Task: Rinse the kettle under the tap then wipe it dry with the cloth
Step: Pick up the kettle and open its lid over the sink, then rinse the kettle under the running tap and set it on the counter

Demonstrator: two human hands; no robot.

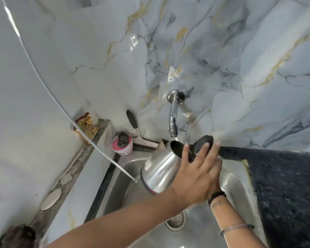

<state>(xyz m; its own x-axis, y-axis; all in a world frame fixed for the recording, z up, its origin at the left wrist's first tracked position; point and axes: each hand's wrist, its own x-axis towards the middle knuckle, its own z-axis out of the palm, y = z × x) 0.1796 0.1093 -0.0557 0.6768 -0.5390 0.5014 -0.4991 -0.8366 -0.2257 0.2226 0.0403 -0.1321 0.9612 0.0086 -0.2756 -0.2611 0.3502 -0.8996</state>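
A steel kettle (159, 169) hangs tilted over the sink (236, 179), its mouth up toward the chrome tap (173, 122). Its black lid (205, 141) stands open. My left hand (195, 174) lies flat on the kettle's upper side near the rim, fingers spread. My right hand (216, 189) is mostly hidden behind the left one, at the kettle's handle side, and seems to hold it up. I cannot tell whether water runs from the tap. No cloth is in view.
A thin white hose (104, 151) arcs from the upper left down into the sink. A pink tub with a steel scrubber (123, 144), a squeegee (132, 126) and a gold wrapper (84, 125) sit at the back left corner. Dark granite counter (284, 185) lies to the right; the drain (175, 221) is below.
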